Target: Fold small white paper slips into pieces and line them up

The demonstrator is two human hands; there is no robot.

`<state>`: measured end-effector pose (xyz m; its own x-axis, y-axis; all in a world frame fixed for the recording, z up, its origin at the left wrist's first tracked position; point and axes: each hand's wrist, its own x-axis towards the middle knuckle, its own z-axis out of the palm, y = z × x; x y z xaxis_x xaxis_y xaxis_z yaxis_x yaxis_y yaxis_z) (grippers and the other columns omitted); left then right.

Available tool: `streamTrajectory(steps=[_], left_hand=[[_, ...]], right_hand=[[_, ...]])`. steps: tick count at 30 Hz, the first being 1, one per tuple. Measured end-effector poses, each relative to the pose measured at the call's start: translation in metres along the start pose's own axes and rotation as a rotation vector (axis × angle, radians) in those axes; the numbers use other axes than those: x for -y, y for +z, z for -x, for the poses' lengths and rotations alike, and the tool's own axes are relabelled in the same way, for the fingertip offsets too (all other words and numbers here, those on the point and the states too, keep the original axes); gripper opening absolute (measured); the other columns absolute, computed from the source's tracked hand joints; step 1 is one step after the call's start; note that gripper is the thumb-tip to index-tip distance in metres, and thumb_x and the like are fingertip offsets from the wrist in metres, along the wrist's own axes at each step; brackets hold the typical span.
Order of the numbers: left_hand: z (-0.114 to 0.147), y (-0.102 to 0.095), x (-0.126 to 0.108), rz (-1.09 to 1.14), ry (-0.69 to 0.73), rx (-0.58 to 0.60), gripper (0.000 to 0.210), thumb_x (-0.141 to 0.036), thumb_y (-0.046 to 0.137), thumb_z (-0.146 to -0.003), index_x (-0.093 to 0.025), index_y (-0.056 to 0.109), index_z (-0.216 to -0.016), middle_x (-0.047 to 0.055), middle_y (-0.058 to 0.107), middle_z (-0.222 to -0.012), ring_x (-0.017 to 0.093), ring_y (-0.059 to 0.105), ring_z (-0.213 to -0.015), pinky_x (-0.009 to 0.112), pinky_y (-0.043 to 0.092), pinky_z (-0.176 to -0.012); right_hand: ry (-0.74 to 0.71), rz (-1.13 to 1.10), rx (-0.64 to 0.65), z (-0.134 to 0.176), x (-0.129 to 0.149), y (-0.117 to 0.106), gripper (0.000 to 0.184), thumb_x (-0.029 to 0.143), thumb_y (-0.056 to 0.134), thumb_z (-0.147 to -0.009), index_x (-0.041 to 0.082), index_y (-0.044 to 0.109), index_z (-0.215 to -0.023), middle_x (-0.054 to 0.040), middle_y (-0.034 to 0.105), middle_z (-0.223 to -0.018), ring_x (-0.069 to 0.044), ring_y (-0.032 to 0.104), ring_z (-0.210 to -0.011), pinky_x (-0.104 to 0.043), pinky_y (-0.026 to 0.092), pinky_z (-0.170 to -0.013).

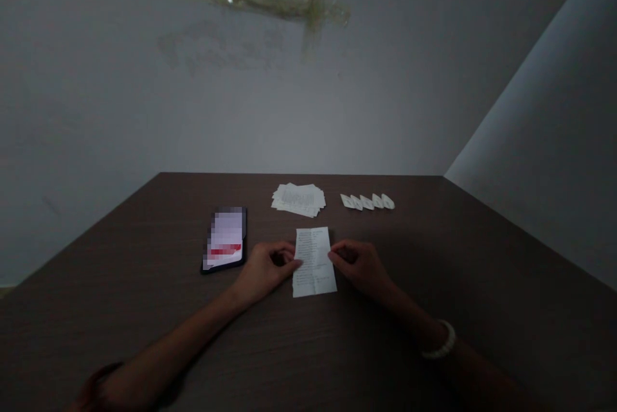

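Note:
A small white sheet of paper (314, 267) with printed lines and a crease down its middle is held just over the table, near the centre of the head view. My left hand (267, 268) pinches its left edge between thumb and fingers. On the opposite edge, my right hand (360, 264) has its thumb and fingertips closed on the paper. Beyond the sheet lies a loose stack of similar printed papers (299, 198). To the right of that stack, several small folded white papers (367, 202) overlap in a row.
A phone (225, 238) with a lit, blurred screen lies left of my left hand. The dark brown table (144, 258) ends against a grey wall (308, 110) bearing strips of tape (279, 4). A pale slanting surface (544, 116) rises along the right side.

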<state>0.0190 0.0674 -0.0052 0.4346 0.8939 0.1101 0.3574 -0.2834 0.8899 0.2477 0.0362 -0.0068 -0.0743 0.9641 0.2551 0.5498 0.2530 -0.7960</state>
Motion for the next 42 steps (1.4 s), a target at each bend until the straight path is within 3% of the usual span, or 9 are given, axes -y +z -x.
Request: streamTrajectory(steps=[5, 9, 17, 20, 24, 27, 30, 34, 42], left_hand=[[0.001, -0.002, -0.002, -0.014, 0.006, -0.023, 0.017, -0.031, 0.066, -0.078, -0.015, 0.069, -0.078, 0.002, 0.069, -0.073, 0.016, 0.062, -0.069, 0.028, 0.048, -0.065], [0.0, -0.004, 0.0, -0.066, 0.106, -0.079, 0.013, -0.029, 0.067, -0.077, -0.016, 0.069, -0.072, 0.003, 0.069, -0.078, 0.018, 0.062, -0.076, 0.031, 0.049, -0.072], [0.0, -0.008, 0.003, -0.246, 0.26, -0.018, 0.013, -0.021, 0.066, -0.078, -0.017, 0.066, -0.066, 0.004, 0.067, -0.079, 0.019, 0.06, -0.082, 0.035, 0.048, -0.077], [0.002, -0.008, 0.005, -0.384, 0.324, 0.013, 0.004, -0.019, 0.064, -0.08, -0.018, 0.067, -0.079, 0.005, 0.068, -0.09, 0.021, 0.06, -0.089, 0.039, 0.047, -0.083], [0.01, -0.009, 0.005, -0.469, 0.433, 0.073, 0.046, -0.023, 0.06, -0.085, -0.024, 0.051, -0.129, 0.008, 0.059, -0.126, 0.025, 0.053, -0.115, 0.048, 0.038, -0.1], [0.016, -0.011, 0.003, -0.508, 0.486, 0.155, 0.072, -0.043, 0.068, -0.079, -0.022, 0.036, -0.141, 0.013, 0.05, -0.137, 0.031, 0.046, -0.124, 0.053, 0.035, -0.104], [0.017, -0.009, 0.001, -0.555, 0.571, 0.204, 0.088, -0.058, 0.072, -0.071, -0.02, 0.035, -0.141, 0.016, 0.049, -0.137, 0.034, 0.046, -0.124, 0.053, 0.035, -0.103], [0.016, -0.005, -0.003, -0.598, 0.659, 0.236, 0.066, -0.047, 0.067, -0.079, -0.019, 0.044, -0.134, 0.015, 0.053, -0.132, 0.032, 0.049, -0.12, 0.049, 0.038, -0.099], [0.018, 0.0, -0.007, -0.638, 0.672, 0.28, 0.036, -0.028, 0.059, -0.087, -0.021, 0.057, -0.122, 0.011, 0.056, -0.129, 0.028, 0.051, -0.117, 0.046, 0.041, -0.096]], right_hand=[[0.054, -0.083, 0.025, -0.001, -0.001, 0.0, 0.01, 0.026, 0.067, -0.076, 0.016, 0.068, -0.077, -0.001, 0.067, -0.064, -0.013, 0.06, -0.056, -0.021, 0.043, -0.052], [0.068, -0.105, 0.033, -0.002, -0.007, -0.001, 0.012, 0.028, 0.068, -0.075, 0.016, 0.068, -0.076, -0.0011, 0.066, -0.063, -0.012, 0.058, -0.055, -0.021, 0.042, -0.051], [-0.144, 0.055, 0.043, -0.003, -0.021, -0.006, 0.009, 0.026, 0.071, -0.074, 0.017, 0.07, -0.07, -0.0012, 0.065, -0.065, -0.01, 0.054, -0.054, -0.022, 0.04, -0.052], [-0.232, 0.121, 0.088, -0.001, -0.023, -0.006, 0.006, 0.021, 0.07, -0.074, 0.018, 0.069, -0.07, -0.0011, 0.065, -0.065, -0.011, 0.054, -0.056, -0.022, 0.04, -0.054], [-0.338, 0.218, 0.085, -0.001, -0.022, -0.005, 0.005, 0.016, 0.069, -0.075, 0.019, 0.067, -0.072, -0.0011, 0.067, -0.07, -0.014, 0.056, -0.064, -0.026, 0.042, -0.062], [-0.383, 0.228, 0.072, -0.001, -0.022, -0.005, 0.006, 0.015, 0.07, -0.075, 0.019, 0.066, -0.074, -0.0013, 0.069, -0.076, -0.015, 0.058, -0.071, -0.029, 0.043, -0.07], [-0.395, 0.218, 0.073, -0.001, -0.023, -0.005, 0.006, 0.016, 0.071, -0.076, 0.02, 0.067, -0.075, -0.0015, 0.07, -0.079, -0.016, 0.059, -0.075, -0.03, 0.043, -0.073], [-0.386, 0.203, 0.077, -0.002, -0.027, -0.005, 0.01, 0.011, 0.071, -0.074, 0.02, 0.069, -0.077, -0.0012, 0.071, -0.081, -0.016, 0.06, -0.076, -0.03, 0.043, -0.075], [-0.387, 0.215, 0.122, -0.004, -0.025, -0.012, 0.015, 0.009, 0.059, -0.08, 0.02, 0.069, -0.082, -0.0024, 0.071, -0.084, -0.016, 0.061, -0.079, -0.032, 0.043, -0.079]])
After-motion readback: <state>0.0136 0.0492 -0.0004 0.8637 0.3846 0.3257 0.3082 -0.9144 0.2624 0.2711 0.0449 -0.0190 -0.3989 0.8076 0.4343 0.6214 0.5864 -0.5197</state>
